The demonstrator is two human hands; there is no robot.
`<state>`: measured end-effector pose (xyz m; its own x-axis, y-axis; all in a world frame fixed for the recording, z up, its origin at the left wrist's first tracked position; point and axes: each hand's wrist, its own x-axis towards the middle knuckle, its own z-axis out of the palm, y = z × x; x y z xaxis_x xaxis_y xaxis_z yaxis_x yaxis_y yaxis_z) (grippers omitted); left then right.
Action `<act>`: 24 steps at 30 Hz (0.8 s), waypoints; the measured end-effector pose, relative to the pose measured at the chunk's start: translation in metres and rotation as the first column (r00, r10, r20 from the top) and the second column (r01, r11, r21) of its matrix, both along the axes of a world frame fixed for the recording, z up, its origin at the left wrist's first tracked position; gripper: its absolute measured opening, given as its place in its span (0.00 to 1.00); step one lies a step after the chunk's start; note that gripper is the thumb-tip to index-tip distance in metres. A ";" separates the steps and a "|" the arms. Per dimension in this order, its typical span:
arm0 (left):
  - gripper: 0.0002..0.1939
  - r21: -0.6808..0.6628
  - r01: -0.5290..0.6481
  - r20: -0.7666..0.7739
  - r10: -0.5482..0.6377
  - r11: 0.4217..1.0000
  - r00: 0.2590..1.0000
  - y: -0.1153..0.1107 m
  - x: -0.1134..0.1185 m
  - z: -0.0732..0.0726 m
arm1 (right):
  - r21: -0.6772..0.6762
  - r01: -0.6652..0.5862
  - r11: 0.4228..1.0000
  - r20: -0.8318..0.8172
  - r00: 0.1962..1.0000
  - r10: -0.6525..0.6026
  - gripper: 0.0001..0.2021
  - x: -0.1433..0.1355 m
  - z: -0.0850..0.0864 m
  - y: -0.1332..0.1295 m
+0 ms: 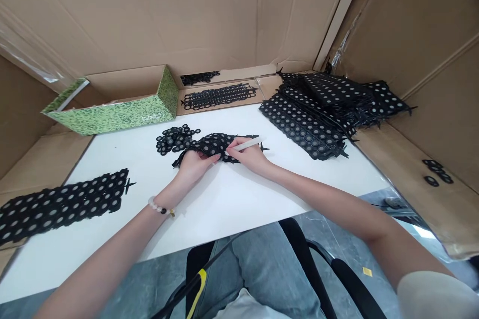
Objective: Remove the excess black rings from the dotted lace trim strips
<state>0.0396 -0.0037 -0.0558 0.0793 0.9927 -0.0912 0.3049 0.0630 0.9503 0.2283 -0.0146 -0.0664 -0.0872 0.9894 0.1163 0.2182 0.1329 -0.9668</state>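
Sheet [214, 144] on table [239, 197] beside rings [174, 139], my left hand [193, 164] pinching its near edge, my right hand [251, 157] gripping a white stick [250, 143] over it; looks light, floppy, maybe tearable, best held by the edge.

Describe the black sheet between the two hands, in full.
The black sheet is dotted with pale grey round spots and looks like flexible rubber or plastic. Its edges look ragged, with a spiky tab at the right end. It lies humped rather than flat on the white tabletop, beside a heap of small black rings. The left hand holds its near left part; the right hand, gripping a white pen-like tool, is over its right part.
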 end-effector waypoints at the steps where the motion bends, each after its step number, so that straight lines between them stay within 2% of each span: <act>1: 0.18 0.002 -0.004 0.018 0.004 1.000 1.000 -0.001 0.001 0.000 | -0.001 0.005 1.000 0.001 1.000 -0.005 0.05 0.000 0.000 0.000; 8: 0.25 -0.035 -0.006 0.167 0.011 0.999 0.986 -0.008 0.005 0.007 | -0.032 0.011 0.999 -0.080 0.997 -0.014 0.05 0.000 -0.003 0.004; 13: 0.24 -0.028 -0.009 0.178 0.014 1.000 0.984 -0.010 0.008 0.009 | -0.050 0.001 0.999 -0.135 0.991 -0.007 0.07 0.000 -0.009 0.008; 17: 0.22 -0.027 -0.024 0.191 0.029 0.999 0.981 -0.010 0.008 0.007 | -0.043 -0.004 0.999 -0.124 0.992 -0.001 0.07 -0.001 -0.009 0.008; 24: 0.22 -0.032 -0.047 0.257 0.053 0.998 0.965 -0.009 0.007 0.004 | -0.011 0.040 0.999 -0.029 0.999 -0.040 0.06 -0.006 0.001 0.000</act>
